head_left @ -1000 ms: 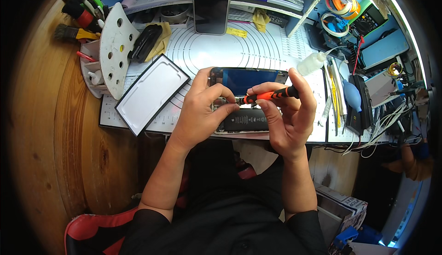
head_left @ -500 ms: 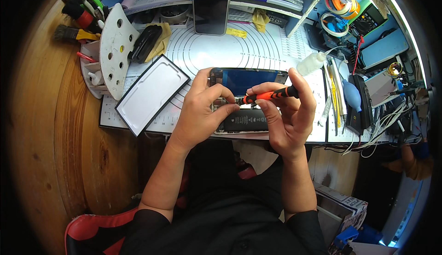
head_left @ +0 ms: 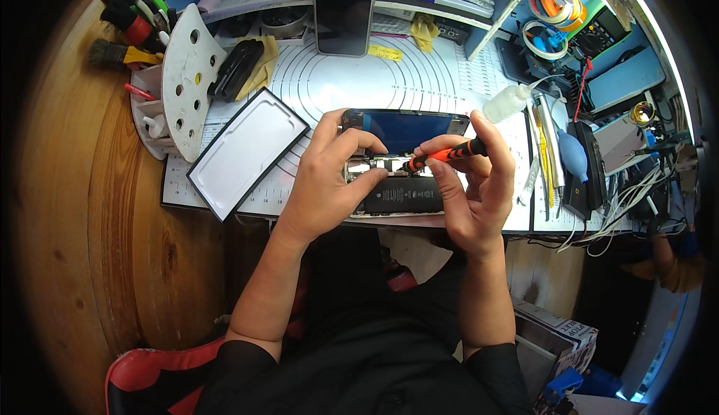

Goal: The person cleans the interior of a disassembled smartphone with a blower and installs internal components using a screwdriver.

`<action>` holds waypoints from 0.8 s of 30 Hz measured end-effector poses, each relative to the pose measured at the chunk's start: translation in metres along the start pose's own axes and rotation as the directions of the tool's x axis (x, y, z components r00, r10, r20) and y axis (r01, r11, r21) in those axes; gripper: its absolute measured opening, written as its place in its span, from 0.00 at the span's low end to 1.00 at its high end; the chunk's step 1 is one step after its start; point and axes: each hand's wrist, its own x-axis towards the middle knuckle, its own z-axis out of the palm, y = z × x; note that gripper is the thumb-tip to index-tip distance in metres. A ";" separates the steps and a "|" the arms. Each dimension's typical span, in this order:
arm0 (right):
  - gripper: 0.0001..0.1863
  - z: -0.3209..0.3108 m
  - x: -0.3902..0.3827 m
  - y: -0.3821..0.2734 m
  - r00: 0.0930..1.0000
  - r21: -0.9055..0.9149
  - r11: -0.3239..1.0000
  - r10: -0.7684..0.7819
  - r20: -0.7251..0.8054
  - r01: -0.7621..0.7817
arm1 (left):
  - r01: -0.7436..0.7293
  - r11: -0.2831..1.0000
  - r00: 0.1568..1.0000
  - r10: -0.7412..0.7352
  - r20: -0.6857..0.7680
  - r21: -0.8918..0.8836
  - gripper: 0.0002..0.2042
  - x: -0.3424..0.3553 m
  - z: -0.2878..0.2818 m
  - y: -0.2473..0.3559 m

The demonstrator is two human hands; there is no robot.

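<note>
An opened smartphone lies near the desk's front edge, with its black battery (head_left: 401,196) exposed in the lower half. Its screen panel (head_left: 410,130) stands raised along the far side, dark blue inner face toward me. My left hand (head_left: 318,183) grips the phone's left end, thumb on the body by the bare circuitry, index finger bent over near the screen. Held between thumb and fingers of my right hand (head_left: 478,201) is an orange and black screwdriver (head_left: 447,154). It slants down to the left into the phone's middle; its tip is too small to make out.
Left of the phone lies a white tray with a dark rim (head_left: 251,153), beside a white tool holder (head_left: 183,85). Another phone (head_left: 344,10) stands upright at the back. A clear squeeze bottle (head_left: 507,103), tweezers, a blue air blower (head_left: 572,156) and tangled cables (head_left: 629,190) crowd the right side.
The screwdriver has shifted slightly right, away from my left fingertips. My left thumb and index finger have spread apart, showing more of the phone's inside.
</note>
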 end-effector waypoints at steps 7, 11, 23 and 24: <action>0.35 -0.001 -0.004 0.002 1.000 0.007 1.000 0.017 0.018 -0.017 | 0.010 1.000 1.000 -0.010 0.029 -0.005 0.14 -0.001 -0.002 -0.002; 0.35 0.000 -0.004 0.002 0.999 0.013 0.999 0.030 0.018 -0.030 | 0.002 1.000 1.000 -0.002 0.030 -0.014 0.13 0.000 -0.001 -0.003; 0.34 -0.005 0.036 -0.016 0.980 -0.246 0.963 -0.068 0.186 0.114 | -0.024 0.999 1.000 0.025 0.004 -0.033 0.12 0.000 -0.001 -0.004; 0.33 -0.005 0.039 -0.019 0.975 -0.245 0.961 -0.075 0.210 0.127 | -0.020 0.999 1.000 0.020 0.008 -0.041 0.12 0.001 -0.001 -0.004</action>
